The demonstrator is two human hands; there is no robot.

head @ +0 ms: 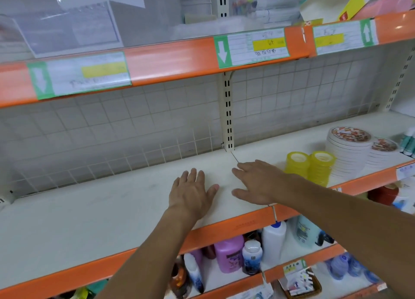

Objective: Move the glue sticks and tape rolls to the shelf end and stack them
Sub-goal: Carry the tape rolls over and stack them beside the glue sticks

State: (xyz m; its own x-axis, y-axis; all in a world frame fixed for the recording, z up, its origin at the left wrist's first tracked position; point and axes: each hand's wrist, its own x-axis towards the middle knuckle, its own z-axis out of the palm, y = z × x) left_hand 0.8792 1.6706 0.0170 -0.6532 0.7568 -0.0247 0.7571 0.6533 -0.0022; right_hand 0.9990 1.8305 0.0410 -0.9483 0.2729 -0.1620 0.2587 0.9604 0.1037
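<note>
— What is on the middle shelf (112,211), from left to right?

— First the left hand (190,193). It lies flat on the white board, fingers straight and a little spread, and it holds nothing. Just beside it is the right hand (260,184), also with straight fingers, palm down, holding nothing.

— And the tape?

— To the right of the right hand stand two stacks of yellow tape rolls (310,166), side by side and touching (I cannot count the rolls inside each stack). Behind them to the right are two stacks of white tape rolls (350,150) with red printed tops; the left one is taller.

— Glue sticks?

— At the far right edge I see some green and white glue sticks (407,144), upright, partly cut by the frame, so their number I cannot tell.

— Below?

— Several bottles (229,253) stand on the lower shelf.
</note>
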